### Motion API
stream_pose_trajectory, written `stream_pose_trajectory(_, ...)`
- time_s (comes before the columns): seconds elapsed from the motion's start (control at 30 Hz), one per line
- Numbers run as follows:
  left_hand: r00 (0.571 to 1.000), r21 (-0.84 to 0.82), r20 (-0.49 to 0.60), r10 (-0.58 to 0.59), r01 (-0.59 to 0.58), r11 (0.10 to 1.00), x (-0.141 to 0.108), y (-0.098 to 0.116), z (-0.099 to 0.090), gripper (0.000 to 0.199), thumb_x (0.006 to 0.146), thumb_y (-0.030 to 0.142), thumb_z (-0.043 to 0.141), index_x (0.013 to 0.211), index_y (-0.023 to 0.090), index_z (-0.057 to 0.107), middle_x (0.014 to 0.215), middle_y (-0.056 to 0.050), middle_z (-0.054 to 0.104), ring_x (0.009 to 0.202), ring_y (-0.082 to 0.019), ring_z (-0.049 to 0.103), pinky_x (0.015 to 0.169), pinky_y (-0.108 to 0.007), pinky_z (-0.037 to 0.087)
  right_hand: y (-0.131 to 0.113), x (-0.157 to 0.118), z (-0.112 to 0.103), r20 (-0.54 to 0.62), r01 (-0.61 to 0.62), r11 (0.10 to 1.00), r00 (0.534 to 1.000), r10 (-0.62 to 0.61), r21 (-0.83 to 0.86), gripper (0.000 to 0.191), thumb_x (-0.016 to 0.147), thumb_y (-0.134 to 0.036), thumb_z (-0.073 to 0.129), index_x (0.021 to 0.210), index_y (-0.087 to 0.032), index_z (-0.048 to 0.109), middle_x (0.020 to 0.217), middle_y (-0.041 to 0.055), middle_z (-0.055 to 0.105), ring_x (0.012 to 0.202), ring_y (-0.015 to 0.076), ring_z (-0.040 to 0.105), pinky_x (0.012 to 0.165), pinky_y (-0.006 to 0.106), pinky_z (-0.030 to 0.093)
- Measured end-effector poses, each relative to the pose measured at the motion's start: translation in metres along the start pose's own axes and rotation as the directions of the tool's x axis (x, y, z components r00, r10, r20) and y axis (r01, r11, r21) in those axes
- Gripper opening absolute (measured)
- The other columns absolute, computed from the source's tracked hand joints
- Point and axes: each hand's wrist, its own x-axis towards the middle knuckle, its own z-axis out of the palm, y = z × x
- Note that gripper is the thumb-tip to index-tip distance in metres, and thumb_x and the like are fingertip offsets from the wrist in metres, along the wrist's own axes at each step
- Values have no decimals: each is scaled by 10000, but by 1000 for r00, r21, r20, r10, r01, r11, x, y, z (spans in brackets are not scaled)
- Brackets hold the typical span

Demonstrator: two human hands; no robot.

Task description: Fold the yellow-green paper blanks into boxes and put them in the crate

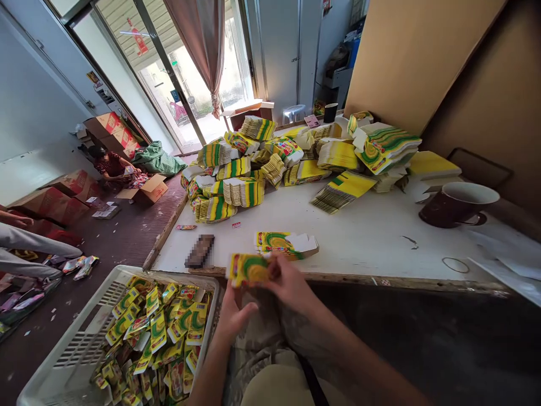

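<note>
A yellow and green printed box point(249, 269) is held up just past the table's front edge. My right hand point(291, 282) grips its right end, fingers closed round it. Under the box's left end is my left hand point(235, 313), its thumb apart and its fingertips partly hidden behind the box. Flat boxes with white flaps point(279, 241) lie on the table right behind. Below to the left, a white plastic basket point(84, 321) holds many filled yellow packets point(158, 330).
Stacks of folded cartons point(243, 192) cover the back of the white table point(338, 242). A phone point(200, 251) lies near the front-left edge, a dark mug point(459, 204) at the right. People sit among cardboard boxes point(150, 189) at the left.
</note>
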Motion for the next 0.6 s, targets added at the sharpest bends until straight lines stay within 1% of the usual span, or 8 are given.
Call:
stream_pose_trajectory(0.07, 989, -276, -144, 17, -56, 959, 9, 9, 21, 531, 754, 557, 749, 1162, 235, 639, 1089, -100, 687, 1080, -258, 655, 987, -415, 516, -13, -16, 18, 130, -43, 983, 991, 20, 177, 457, 776, -288, 743, 1146, -223, 483, 823, -26, 566, 735, 162, 564, 691, 289, 467)
stream_pose_trajectory(0.13, 952, -449, -306, 25, -168, 877, 20, 20, 33, 404, 798, 598, 681, 949, 224, 655, 859, -38, 644, 846, -186, 647, 848, -336, 552, -23, -27, 32, 195, -82, 950, 981, 23, 301, 483, 768, -253, 731, 1179, -224, 478, 856, -24, 573, 783, 157, 570, 728, 284, 471)
stream_pose_trajectory(0.2, 896, -483, -443, 37, -273, 832, 28, 28, 36, 426, 763, 616, 707, 789, 204, 603, 701, 13, 532, 659, -128, 546, 698, -259, 527, -30, -32, 42, 230, -96, 933, 973, 15, 347, 531, 744, -218, 739, 1213, -225, 489, 936, -5, 603, 865, 162, 580, 791, 290, 474)
stream_pose_trajectory(0.27, 860, -445, -510, 12, -276, 852, 31, 29, 34, 458, 735, 628, 734, 761, 199, 574, 668, 32, 475, 611, -108, 482, 637, -224, 489, -32, -32, 46, 249, -112, 939, 968, 29, 326, 561, 715, -184, 753, 1220, -224, 514, 984, 5, 629, 889, 165, 581, 804, 287, 471)
stream_pose_trajectory(0.33, 864, -388, -502, -28, -196, 901, 28, 24, 29, 492, 732, 674, 714, 833, 207, 598, 723, 19, 518, 662, -120, 522, 662, -229, 492, -31, -30, 46, 225, -134, 951, 972, 71, 278, 510, 718, -176, 740, 1188, -215, 548, 954, 2, 644, 839, 161, 579, 757, 275, 468)
stream_pose_trajectory(0.47, 923, -239, -382, -33, -64, 969, 12, 6, 20, 564, 689, 654, 762, 1019, 211, 646, 998, -52, 662, 918, -190, 636, 830, -294, 518, -24, -23, 33, 90, -98, 956, 993, 76, 277, 276, 814, -265, 664, 1076, -194, 616, 971, 28, 673, 866, 176, 599, 783, 289, 473)
stream_pose_trajectory(0.53, 932, -170, -360, -40, -24, 985, 7, 1, 15, 459, 699, 534, 808, 977, 194, 675, 979, -48, 697, 893, -183, 647, 825, -284, 516, -21, -21, 24, 95, -98, 948, 993, 73, 304, 200, 835, -329, 665, 974, -186, 652, 911, 23, 676, 841, 174, 596, 765, 285, 474)
stream_pose_trajectory(0.6, 925, -114, -376, -51, 8, 993, 5, -3, 9, 328, 734, 452, 801, 867, 173, 693, 849, -23, 709, 779, -151, 634, 766, -255, 511, -20, -22, 18, 157, -137, 930, 984, 88, 340, 225, 832, -398, 687, 877, -178, 671, 789, 3, 649, 744, 156, 571, 690, 271, 468)
